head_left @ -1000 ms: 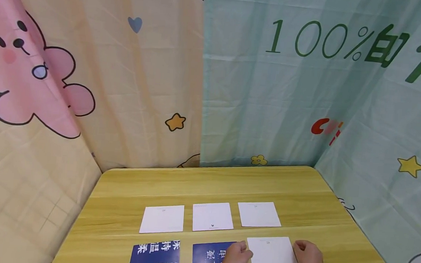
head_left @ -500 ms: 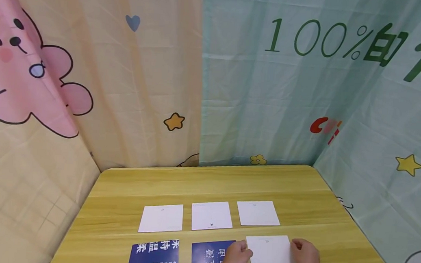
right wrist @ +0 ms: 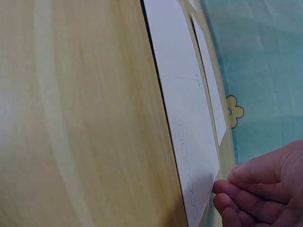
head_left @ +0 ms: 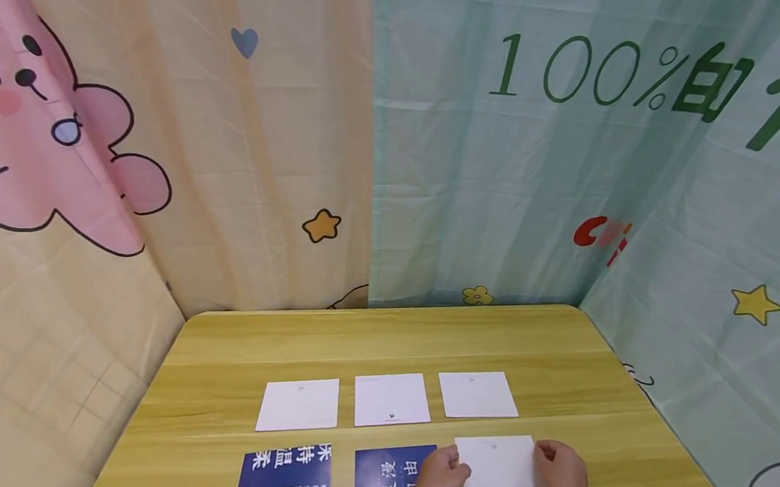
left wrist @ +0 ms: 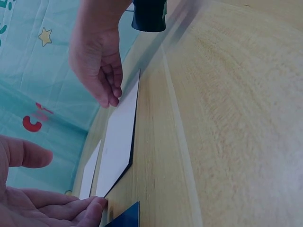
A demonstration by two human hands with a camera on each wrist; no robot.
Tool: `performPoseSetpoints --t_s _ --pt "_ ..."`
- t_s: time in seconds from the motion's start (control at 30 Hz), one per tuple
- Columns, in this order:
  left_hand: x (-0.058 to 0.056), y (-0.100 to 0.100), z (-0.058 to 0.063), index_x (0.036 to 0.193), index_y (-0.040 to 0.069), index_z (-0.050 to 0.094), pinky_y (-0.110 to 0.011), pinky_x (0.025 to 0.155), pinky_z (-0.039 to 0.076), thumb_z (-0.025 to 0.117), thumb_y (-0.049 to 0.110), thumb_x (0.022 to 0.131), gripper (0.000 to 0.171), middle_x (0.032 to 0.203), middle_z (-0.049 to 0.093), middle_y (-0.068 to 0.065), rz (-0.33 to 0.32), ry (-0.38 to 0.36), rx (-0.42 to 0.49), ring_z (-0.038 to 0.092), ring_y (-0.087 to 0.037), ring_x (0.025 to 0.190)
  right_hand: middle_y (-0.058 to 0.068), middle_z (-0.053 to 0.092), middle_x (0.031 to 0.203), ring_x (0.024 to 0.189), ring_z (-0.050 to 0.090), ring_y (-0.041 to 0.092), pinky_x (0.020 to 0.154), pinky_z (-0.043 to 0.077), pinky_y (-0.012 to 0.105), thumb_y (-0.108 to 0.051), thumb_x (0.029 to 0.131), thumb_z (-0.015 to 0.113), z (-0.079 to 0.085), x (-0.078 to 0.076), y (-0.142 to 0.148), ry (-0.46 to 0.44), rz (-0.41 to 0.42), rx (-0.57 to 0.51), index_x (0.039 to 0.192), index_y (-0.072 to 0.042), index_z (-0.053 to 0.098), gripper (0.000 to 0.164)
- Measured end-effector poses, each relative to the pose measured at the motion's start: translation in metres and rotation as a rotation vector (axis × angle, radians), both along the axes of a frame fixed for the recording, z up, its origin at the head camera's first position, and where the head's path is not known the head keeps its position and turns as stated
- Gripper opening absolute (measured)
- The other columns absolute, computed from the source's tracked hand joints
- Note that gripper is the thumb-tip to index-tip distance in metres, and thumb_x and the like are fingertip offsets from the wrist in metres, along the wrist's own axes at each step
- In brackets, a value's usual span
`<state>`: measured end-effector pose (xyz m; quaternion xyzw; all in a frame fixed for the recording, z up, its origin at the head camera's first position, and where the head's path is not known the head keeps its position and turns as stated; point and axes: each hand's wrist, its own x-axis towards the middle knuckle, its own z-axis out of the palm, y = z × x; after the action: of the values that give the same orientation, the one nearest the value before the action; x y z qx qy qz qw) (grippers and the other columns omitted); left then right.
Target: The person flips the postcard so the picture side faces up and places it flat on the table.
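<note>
A white postcard [head_left: 503,469] lies blank side up at the front right of the table, between my two hands. In the right wrist view, faint printed circles run along one end of this postcard [right wrist: 182,104]. At its left edge, the fingertips of my left hand [head_left: 438,481] touch or nearly touch it, the thumb held apart in the left wrist view. My right hand [head_left: 562,478] has its bent fingertips against the right edge. Partly under the left hand lies a blue postcard [head_left: 377,476] with white characters. Another blue postcard [head_left: 286,481] lies farther left, cut off by the frame.
Behind these, three white postcards form a row: a left one [head_left: 299,405], a middle one [head_left: 392,400] and a right one [head_left: 477,394]. The wooden table [head_left: 383,337] ends at a printed curtain [head_left: 474,204] at the back and sides.
My right hand has moved slightly left, up to the white postcard's right edge. The left hand stays at the left edge. The head view has shifted a little.
</note>
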<state>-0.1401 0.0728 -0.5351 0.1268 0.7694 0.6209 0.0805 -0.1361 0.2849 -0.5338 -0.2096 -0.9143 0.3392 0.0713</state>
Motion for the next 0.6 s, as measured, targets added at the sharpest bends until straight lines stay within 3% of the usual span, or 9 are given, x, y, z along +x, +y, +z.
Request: performPoseSetpoints --t_s 0.17,0.37,0.6 --pt "-0.001 -0.0002 -0.0034 0.057 0.016 0.029 -0.019 0.039 0.019 0.051 0.001 0.072 0.03 0.05 0.025 0.012 -0.023 0.041 0.037 0.025 -0.002 0.041 0.017 0.064 0.082 0.077 0.059 0.03 0.066 0.047 0.041 -0.002 0.082 0.058 0.0 -0.0008 -0.001 -0.01 -0.01 -0.012 0.094 0.012 0.063 0.019" --pt "-0.002 0.0015 -0.0029 0.057 0.017 0.031 -0.019 0.04 0.019 0.052 0.002 0.074 0.031 0.049 0.026 0.011 -0.016 -0.041 0.027 0.026 -0.003 0.04 0.017 0.063 0.081 0.076 0.059 0.029 0.065 0.047 0.041 -0.003 0.082 0.058 0.0005 -0.0008 -0.0009 -0.006 -0.003 -0.019 0.094 0.013 0.063 0.019" --pt "-0.0014 0.0037 0.0002 0.056 0.015 0.031 -0.019 0.04 0.019 0.054 0.002 0.074 0.032 0.047 0.025 0.011 0.022 -0.048 0.004 0.025 -0.003 0.039 0.016 0.064 0.079 0.074 0.059 0.028 0.064 0.047 0.041 -0.003 0.081 0.058 -0.003 -0.0007 0.0018 0.023 0.001 -0.023 0.092 0.012 0.064 0.019"
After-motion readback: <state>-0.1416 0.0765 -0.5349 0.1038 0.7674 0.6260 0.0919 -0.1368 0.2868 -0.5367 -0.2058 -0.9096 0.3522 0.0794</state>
